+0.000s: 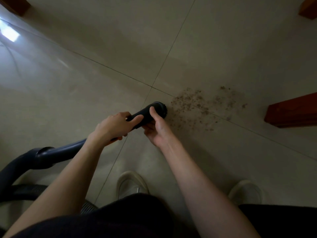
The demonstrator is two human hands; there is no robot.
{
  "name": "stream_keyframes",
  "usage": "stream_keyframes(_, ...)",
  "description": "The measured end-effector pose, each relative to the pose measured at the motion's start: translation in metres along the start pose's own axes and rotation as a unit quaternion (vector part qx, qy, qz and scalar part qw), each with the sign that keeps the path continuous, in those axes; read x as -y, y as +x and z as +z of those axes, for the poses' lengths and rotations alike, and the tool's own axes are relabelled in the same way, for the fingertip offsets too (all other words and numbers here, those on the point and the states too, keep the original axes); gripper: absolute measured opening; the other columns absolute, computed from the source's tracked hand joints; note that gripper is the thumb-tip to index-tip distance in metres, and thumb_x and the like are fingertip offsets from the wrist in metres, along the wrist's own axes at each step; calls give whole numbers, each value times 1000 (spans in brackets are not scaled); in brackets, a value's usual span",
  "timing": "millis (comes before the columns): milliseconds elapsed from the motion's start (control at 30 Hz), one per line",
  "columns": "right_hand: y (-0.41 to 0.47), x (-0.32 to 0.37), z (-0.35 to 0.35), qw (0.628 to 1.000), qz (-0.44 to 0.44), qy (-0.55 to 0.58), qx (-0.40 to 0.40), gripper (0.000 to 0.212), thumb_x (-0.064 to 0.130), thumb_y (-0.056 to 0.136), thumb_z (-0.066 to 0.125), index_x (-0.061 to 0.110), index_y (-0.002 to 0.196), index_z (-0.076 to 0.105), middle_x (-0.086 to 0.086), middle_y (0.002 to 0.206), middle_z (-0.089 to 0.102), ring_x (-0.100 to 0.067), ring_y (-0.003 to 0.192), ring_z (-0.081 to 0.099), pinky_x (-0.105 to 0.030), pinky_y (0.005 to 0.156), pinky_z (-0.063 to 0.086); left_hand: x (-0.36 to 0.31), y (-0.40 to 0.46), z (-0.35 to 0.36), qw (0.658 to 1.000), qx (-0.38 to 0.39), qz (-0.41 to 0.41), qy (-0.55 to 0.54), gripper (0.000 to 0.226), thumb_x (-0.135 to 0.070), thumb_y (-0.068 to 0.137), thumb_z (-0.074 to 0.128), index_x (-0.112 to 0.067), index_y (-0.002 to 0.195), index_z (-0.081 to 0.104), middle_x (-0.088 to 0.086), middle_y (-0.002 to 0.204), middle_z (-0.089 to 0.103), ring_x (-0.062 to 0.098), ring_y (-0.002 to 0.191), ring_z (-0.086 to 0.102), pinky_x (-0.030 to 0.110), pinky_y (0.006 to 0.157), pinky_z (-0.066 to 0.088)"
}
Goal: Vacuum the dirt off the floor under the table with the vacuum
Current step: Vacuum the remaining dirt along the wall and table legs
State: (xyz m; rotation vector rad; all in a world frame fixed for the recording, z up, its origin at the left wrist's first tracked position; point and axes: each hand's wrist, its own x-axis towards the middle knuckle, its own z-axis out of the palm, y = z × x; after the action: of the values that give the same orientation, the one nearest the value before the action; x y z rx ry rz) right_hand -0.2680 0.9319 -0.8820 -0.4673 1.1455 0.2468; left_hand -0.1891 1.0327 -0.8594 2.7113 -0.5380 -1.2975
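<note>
A dark vacuum wand [56, 152] runs from lower left toward the centre and ends in a round black brush nozzle [158, 107]. My left hand [114, 127] grips the wand just behind the nozzle. My right hand [157, 127] holds the nozzle from its right side, thumb laid over the top. A patch of brown dirt crumbs [200, 107] lies scattered on the beige tiled floor [103, 48] directly right of the brush, which sits at the patch's left edge.
Reddish wooden table legs stand at right [291, 111], top right [308, 7] and top left [14, 5]. My two white shoes [131, 184] [246, 191] and dark trousers fill the bottom. The ribbed vacuum hose [87, 206] lies at lower left.
</note>
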Motion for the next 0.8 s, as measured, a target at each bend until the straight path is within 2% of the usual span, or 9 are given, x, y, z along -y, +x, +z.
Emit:
stream_keyframes(67, -1, 1, -1, 1000, -1, 16, -5, 47, 37, 94, 55, 5, 128, 54, -5, 96, 65, -16, 83, 60, -26, 76, 42, -5, 1, 0, 1000, -3, 3, -1, 51, -65, 89, 32, -23, 108, 54, 1, 73, 65, 13, 56, 60, 26, 57, 51)
stream_keyframes(133, -1, 4, -2, 1000, -4, 28, -5, 47, 36, 94, 56, 4, 128, 54, -6, 91, 63, -17, 80, 59, -25, 72, 43, -10, 2, 1, 1000, -11, 4, 6, 54, -67, 88, 32, -23, 109, 55, 1, 72, 65, 13, 55, 61, 27, 59, 53)
stream_keyframes(233, -1, 12, -6, 1000, -13, 28, -3, 44, 35, 97, 51, 3, 127, 53, -8, 100, 62, -17, 85, 60, -28, 80, 47, -21, 4, 2, 999, -29, 1, 30, 57, -69, 87, 31, -23, 110, 55, 0, 71, 65, 13, 56, 62, 26, 57, 53)
stream_keyframes(300, 1, 17, -8, 999, -22, 29, -6, 46, 38, 97, 50, 5, 129, 51, -9, 106, 61, -17, 81, 59, -26, 70, 46, -30, 4, 2, 997, -49, 1, 53, 58, -69, 87, 30, -23, 111, 55, 0, 72, 64, 13, 58, 63, 24, 55, 50)
stream_keyframes(367, 4, 21, -9, 999, -29, 39, -17, 47, 39, 97, 50, 6, 130, 50, -10, 109, 61, -17, 80, 59, -25, 66, 45, -39, 3, 2, 995, -70, -1, 74, 59, -69, 87, 28, -23, 112, 55, 2, 76, 63, 15, 63, 63, 25, 57, 48)
stream_keyframes(467, 8, 28, -13, 998, -41, 44, -34, 45, 40, 96, 52, 7, 125, 52, -8, 100, 63, -18, 79, 60, -24, 62, 46, -50, 4, 4, 993, -85, 3, 81, 61, -71, 87, 28, -22, 111, 56, 3, 79, 62, 19, 69, 63, 30, 65, 51)
stream_keyframes(600, 12, 36, -21, 997, -47, 54, -31, 36, 40, 95, 53, 8, 111, 54, -13, 106, 63, -27, 103, 63, -25, 65, 46, -62, 6, 5, 991, -97, 6, 95, 62, -71, 87, 27, -21, 110, 55, 3, 74, 58, 19, 66, 60, 28, 59, 46)
stream_keyframes(700, 16, 43, -25, 996, -51, 64, -34, 42, 40, 95, 53, 5, 118, 54, -12, 107, 62, -24, 92, 60, -24, 60, 44, -71, 7, 6, 987, -113, 6, 110, 62, -69, 88, 26, -20, 114, 53, 1, 72, 52, 17, 62, 54, 28, 56, 40)
stream_keyframes(800, 17, 49, -26, 996, -50, 65, -37, 49, 42, 95, 53, 4, 126, 52, -14, 117, 62, -21, 87, 60, -23, 58, 45, -78, 9, 7, 986, -124, 8, 111, 60, -68, 89, 27, -19, 111, 53, 1, 72, 50, 16, 60, 51, 27, 51, 35)
